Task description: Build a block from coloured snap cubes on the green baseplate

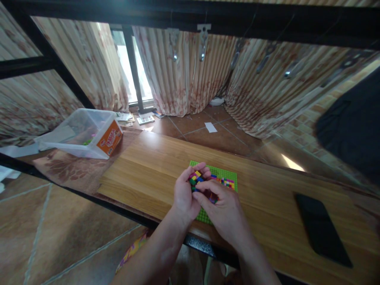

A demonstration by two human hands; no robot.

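My left hand (184,192) is cupped, palm up, around a small heap of toy building bricks (196,179) in yellow, blue, green and pink. Over that palm, my right hand (221,202) pinches at a blue brick (196,190) on the near side of the heap. Below both hands lies a green studded baseplate (228,174), partly covered by them. Rows of coloured bricks (227,182) are set on its right part; the rest of these rows is hidden behind my right hand.
The baseplate lies on a wooden board (142,170). To the right is a black phone-like slab (323,229). At the far left stands a clear plastic box (74,148) with an orange label and a few coloured pieces inside. Dark metal bars (190,12) cross overhead.
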